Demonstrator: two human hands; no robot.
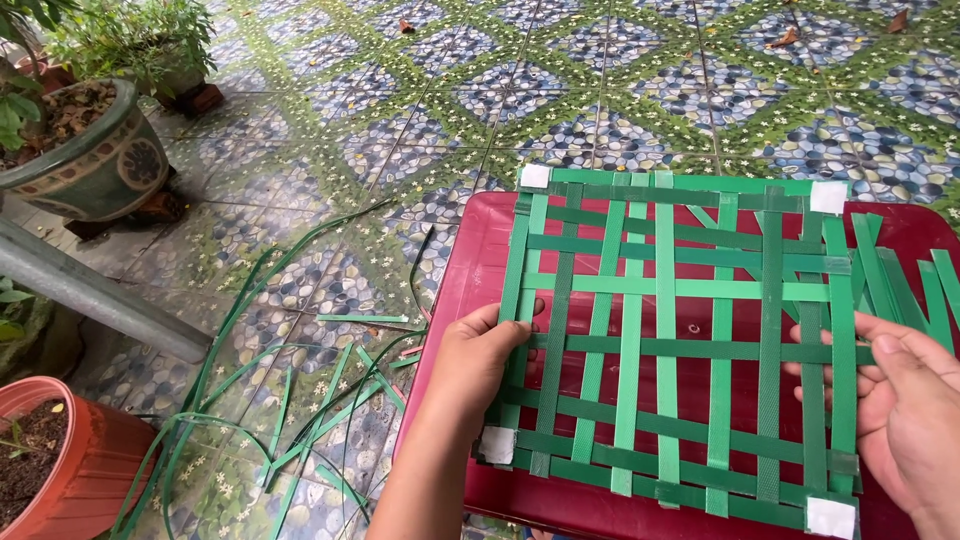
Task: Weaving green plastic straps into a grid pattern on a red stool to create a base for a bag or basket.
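A square mat woven from green plastic strips (672,330) lies on a dark red plastic surface (480,250). White tape squares (534,176) mark its corners. My left hand (478,362) grips the mat's left edge, fingers tucked under the outer strip. My right hand (905,405) holds the right edge, fingers under the strips and thumb on top. Loose green strips (905,280) lie on the red surface to the right of the mat.
Cut green strips (290,400) are scattered on the patterned tile floor to the left. A glazed plant pot (85,150) stands at the upper left, an orange pot (60,460) at the lower left, and a grey pipe (100,295) lies between them.
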